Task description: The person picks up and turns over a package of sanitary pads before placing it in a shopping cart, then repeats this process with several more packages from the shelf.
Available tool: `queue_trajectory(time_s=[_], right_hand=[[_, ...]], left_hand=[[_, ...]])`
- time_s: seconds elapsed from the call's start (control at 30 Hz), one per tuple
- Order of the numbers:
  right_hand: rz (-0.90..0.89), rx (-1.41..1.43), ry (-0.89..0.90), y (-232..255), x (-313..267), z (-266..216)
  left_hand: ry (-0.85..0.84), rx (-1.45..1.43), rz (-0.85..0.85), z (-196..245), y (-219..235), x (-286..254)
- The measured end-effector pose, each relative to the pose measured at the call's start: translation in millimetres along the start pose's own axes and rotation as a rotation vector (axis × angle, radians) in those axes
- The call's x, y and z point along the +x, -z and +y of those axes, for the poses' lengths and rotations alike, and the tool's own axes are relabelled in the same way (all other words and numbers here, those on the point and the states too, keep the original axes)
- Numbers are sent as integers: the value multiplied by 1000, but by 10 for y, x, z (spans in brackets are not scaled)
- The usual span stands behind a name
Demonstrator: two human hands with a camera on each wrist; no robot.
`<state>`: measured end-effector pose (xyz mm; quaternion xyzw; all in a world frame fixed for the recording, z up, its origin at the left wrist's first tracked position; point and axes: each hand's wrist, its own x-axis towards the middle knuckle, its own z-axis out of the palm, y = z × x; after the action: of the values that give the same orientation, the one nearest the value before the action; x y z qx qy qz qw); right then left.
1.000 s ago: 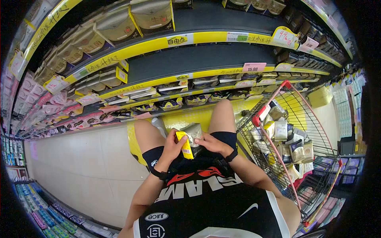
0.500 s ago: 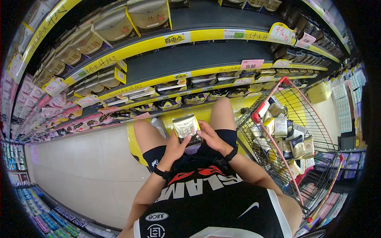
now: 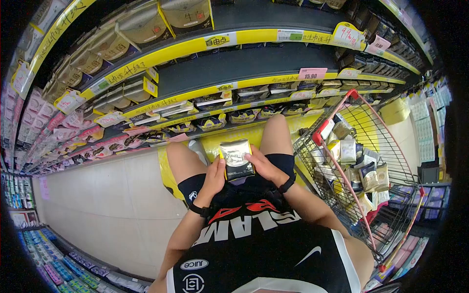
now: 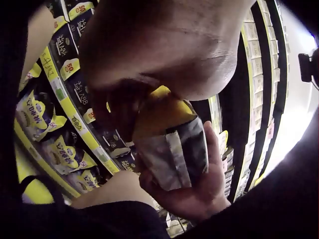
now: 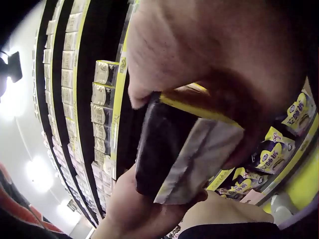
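A silver and black packet (image 3: 236, 159) with a yellow edge is held face up over the person's lap. My left hand (image 3: 214, 175) grips its left side and my right hand (image 3: 260, 165) grips its right side. The left wrist view shows the packet (image 4: 172, 149) from below, with the right hand's fingers (image 4: 199, 189) curled under it. In the right wrist view the packet (image 5: 184, 144) lies between both hands.
A red-rimmed wire shopping cart (image 3: 361, 161) holding several similar packets stands at the right. Yellow-edged shelves (image 3: 205, 93) stocked with packets face the person, with a price tag (image 3: 312, 73) reading 15.90. Tiled floor (image 3: 97, 205) lies to the left.
The packet has been turned from its yellow edge to its silver face, then raised slightly. Both hands stay on it.
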<state>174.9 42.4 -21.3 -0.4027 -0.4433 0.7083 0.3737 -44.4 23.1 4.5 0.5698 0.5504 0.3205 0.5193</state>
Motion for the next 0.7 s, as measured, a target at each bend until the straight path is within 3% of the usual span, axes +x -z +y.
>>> queue_trajectory(time_s=[0.1,0.2,0.23,0.3,0.43,0.7], right_hand=[[-55,-282,180,-12,-29,-11],[-117,-303,187,-83,-35,-90],[-82,-513,216,-108,-60,-133],[-84,-600,155,-124,-80,-162],[-138,-635,184,-57,-81,-220],[-281,-763,165,16,-122,-417]], left_hand=[[-36,9,1,67,-2,-17],[-107,-6,88,36,-18,27],[-131,31,112,40,-20,32],[-119,46,146,-8,-21,66],[-102,160,18,52,99,86],[-330,456,-142,195,222,56]])
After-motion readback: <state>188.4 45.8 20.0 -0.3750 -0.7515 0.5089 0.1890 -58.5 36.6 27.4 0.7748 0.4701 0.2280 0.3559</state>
